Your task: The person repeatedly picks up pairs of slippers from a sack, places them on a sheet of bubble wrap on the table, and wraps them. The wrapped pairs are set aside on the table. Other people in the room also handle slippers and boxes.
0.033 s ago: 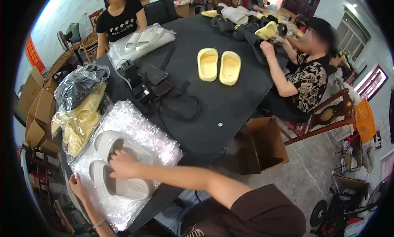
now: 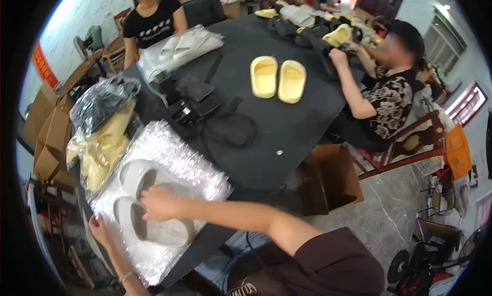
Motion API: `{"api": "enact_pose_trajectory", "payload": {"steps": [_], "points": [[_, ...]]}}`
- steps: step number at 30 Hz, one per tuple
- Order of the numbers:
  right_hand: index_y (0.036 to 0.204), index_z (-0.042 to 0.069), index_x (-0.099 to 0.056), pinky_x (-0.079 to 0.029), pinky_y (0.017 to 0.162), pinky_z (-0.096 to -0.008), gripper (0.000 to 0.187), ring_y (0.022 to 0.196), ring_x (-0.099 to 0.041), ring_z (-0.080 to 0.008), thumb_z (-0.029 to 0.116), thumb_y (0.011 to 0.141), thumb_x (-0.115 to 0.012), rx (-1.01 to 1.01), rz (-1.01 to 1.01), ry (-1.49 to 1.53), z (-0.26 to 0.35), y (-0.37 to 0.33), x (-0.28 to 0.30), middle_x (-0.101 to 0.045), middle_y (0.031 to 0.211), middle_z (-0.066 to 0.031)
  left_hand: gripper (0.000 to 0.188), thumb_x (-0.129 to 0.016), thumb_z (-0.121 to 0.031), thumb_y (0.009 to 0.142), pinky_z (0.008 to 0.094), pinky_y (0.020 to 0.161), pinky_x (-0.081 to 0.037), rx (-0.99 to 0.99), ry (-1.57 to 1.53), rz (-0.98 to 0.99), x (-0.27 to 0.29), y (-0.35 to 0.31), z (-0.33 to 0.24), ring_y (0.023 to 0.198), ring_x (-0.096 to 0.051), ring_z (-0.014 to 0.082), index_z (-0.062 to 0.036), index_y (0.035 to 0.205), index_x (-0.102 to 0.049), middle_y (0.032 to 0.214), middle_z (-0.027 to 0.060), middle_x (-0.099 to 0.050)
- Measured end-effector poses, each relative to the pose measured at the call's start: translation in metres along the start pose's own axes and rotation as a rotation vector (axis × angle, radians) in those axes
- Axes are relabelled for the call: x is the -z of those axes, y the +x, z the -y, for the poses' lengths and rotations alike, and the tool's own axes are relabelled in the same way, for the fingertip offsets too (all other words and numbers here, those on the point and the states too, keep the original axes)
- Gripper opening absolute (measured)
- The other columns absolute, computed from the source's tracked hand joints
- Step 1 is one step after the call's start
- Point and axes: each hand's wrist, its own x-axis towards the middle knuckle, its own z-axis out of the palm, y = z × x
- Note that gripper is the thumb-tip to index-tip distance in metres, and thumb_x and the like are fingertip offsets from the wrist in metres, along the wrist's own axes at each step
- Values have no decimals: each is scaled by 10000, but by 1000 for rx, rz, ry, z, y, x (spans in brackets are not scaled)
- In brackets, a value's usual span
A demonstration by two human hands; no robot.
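A pair of light grey slide slippers (image 2: 166, 233) lies side by side on a stack of shiny clear plastic bags (image 2: 169, 137) at the table's near left. My right hand (image 2: 161, 204) reaches across from the right, its fingers curled over the inner edges of both slippers, just behind the straps. The fingertips are partly hidden. At the left edge of the bags, my left hand (image 2: 99, 230) has its fingers bent against the plastic rim, closed on the bag as far as shows.
Bagged yellow slippers (image 2: 105, 157) and a black bundle lie left. Straps and black devices (image 2: 197, 99) sit mid-table near pale yellow slides (image 2: 264, 78). Across stands a person; another handles a yellow slipper (image 2: 337, 36) at right. A cardboard box (image 2: 335, 178) stands beside the table.
The whole view has shifted slightly, so things sit a little higher and further right. My hands stay at the slippers and the bag edge.
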Motion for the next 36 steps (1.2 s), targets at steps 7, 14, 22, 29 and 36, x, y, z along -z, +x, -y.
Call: {"api": "enact_pose_trajectory", "payload": {"steps": [7, 14, 22, 29, 36], "points": [[1020, 89, -660, -466, 518, -319, 269, 537, -617, -185, 272, 934, -482, -284, 11, 179, -79, -73, 126, -662, 687, -63, 396, -510, -177, 946, 341, 930, -399, -228, 121, -187, -22, -48, -109, 1075, -532, 283, 49, 1270, -477, 1177, 182, -549], [1123, 24, -602, -298, 405, -185, 333, 461, -396, -25, 295, 947, -518, -444, -350, 579, -172, -116, 189, -524, 603, 13, 429, -581, -203, 929, 261, 880, -415, 21, -237, 81, -10, -12, -50, 1001, -532, 140, 38, 1270, -486, 1133, 85, -575], [1117, 68, -601, -311, 403, -177, 319, 463, -396, -24, 320, 932, -537, -550, -416, 584, -252, -145, 240, -566, 705, 10, 335, -582, -291, 930, 222, 685, -377, 13, -221, 133, -9, 15, 7, 729, -433, 77, 10, 1076, -565, 832, -5, -491], [1092, 93, -578, -332, 396, -192, 254, 487, -449, -48, 274, 923, -521, -586, -1034, 520, -335, -163, 360, -582, 789, -24, 299, -582, -315, 932, 207, 613, -340, 60, -149, 123, -12, 14, -18, 679, -393, 59, -18, 914, -556, 749, -34, -446], [1113, 66, -507, -308, 355, -213, 206, 436, -379, -55, 134, 921, -476, -629, -1407, 348, -360, -164, 459, -646, 794, -34, 393, -584, -340, 928, 240, 721, -397, 51, -149, 82, -12, 22, 26, 793, -467, 101, 16, 1090, -537, 871, 17, -518]]}}
